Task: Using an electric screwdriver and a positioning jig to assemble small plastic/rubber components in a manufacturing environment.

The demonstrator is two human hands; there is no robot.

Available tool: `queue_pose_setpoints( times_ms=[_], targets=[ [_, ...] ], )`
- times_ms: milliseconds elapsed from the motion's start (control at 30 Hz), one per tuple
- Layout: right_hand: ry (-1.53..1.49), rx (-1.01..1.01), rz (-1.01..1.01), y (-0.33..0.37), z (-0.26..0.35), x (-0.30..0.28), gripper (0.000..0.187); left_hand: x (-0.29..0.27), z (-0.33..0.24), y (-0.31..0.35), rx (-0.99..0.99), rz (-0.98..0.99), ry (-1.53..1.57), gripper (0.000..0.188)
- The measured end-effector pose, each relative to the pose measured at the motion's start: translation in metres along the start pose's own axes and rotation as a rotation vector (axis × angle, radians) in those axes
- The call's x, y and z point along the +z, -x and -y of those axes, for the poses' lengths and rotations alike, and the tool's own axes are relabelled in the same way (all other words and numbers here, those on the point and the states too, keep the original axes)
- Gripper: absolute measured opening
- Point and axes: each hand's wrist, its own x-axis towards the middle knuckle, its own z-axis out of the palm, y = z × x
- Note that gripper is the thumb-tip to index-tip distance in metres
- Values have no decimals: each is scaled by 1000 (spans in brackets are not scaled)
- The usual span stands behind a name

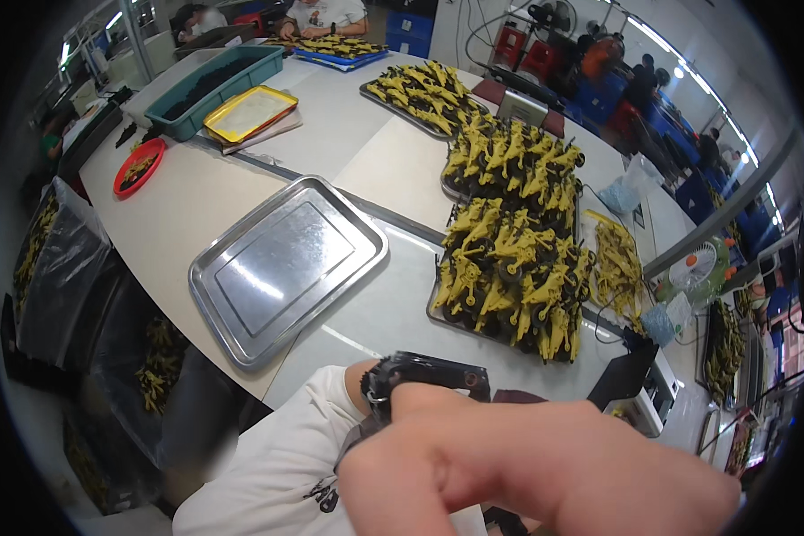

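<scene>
Close to the lens, my left hand (545,464) fills the lower middle and right. It bends across the view, and its fingers are hidden below and at the edge, so I cannot tell what they hold. A black strap with a dark boxy device (433,373) is at the wrist, beside white cloth (277,456) with a small dark print. I cannot make out my right hand. Ahead of the hand, a metal tray (308,263) lies bare on the pale table. To its right, yellow-and-black plastic assemblies (509,277) stand packed in rows on trays.
A red bowl (159,161), a teal bin (170,107) of dark parts and a yellow tray (252,114) are at far left. A person (326,16) sits across the table. A green fan (695,272) and clear plastic bags (630,192) are at right.
</scene>
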Motion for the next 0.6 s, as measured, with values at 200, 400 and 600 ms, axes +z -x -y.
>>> queue_pose_setpoints(
  times_ms=[200,400,600],
  targets=[
    [-510,107,345,0,86,-6,43,-30,5,4,-26,2,-128,16],
    [-1346,80,1633,65,204,16,81,-103,64,31,-153,-434,-280,17],
    [-1388,373,1763,68,213,21,56,-135,61,73,-341,-492,-1297,7]
  ],
)
